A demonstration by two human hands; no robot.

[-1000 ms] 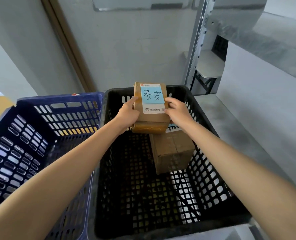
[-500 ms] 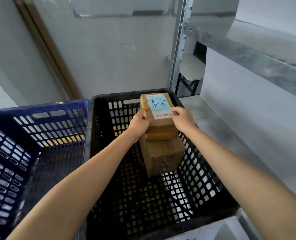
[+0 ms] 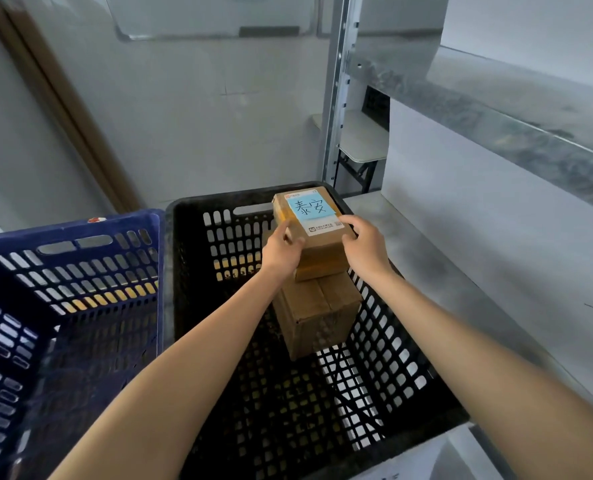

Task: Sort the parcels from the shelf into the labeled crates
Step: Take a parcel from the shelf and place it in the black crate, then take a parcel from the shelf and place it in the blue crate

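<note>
Looking down from the head camera, two bare arms reach forward into a black crate. Both hands hold one small parcel. It is a brown cardboard box with shiny tape round it. The left hand grips the left side of the small parcel, with the thumb up on the top edge and the fingers curled round the side. The right hand grips the right side, with its fingers bent over the top edge by the white sticker.

A blue label with two hand-written signs is stuck on top of the small parcel. It faces up. The small parcel is inside the black crate, near the far wall, right on top of a bigger box. The two look like they touch, but I cannot tell for sure. The bigger box is brown cardboard too and stands on the crate floor, close to the right wall.

A blue crate stands just beside the black crate, on the left, and their walls touch. On the right is a grey metal shelf, with a tall metal post at its corner. Behind the post stands a small table. A whiteboard hangs on the wall at the back.
</note>
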